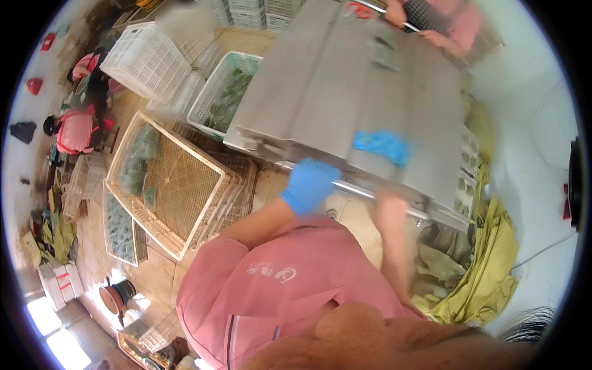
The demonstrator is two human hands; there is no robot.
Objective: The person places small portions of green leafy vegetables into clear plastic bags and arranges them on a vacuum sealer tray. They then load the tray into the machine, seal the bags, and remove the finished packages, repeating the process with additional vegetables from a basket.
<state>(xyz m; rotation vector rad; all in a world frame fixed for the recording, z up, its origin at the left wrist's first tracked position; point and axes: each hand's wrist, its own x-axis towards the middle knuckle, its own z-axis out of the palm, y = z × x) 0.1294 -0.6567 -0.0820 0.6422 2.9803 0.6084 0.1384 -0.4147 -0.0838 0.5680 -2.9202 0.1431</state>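
In front of the pink shirt (290, 265), 1 metal bar (354, 190) is lined up along the near edge of the steel table (308, 114). The bar is crossed by 2 hands, each set near 1 of its ends, with a stretch left bare between them. The blue-gloved left hand (311, 184) is closed over the bar; a short tip is left showing at its 9 o'clock side. The bare right hand (390, 206) is laid across the bar, but is so blurred that it cannot be told how tightly its fingers are curled. The bar's long axis is pointed from between 9 and 10 o'clock to between 3 and 4 o'clock. Yellow cloth (490, 262) is heaped at 4 o'clock from the right hand, and a blue glove (382, 147) is seen on the tabletop at 12 o'clock. A beige mesh tray (179, 188) is placed at 9 o'clock from the left hand. Farther off, between 12 and 1 o'clock from the right hand, a silver rod (412, 27) is held by a co-worker (462, 28).
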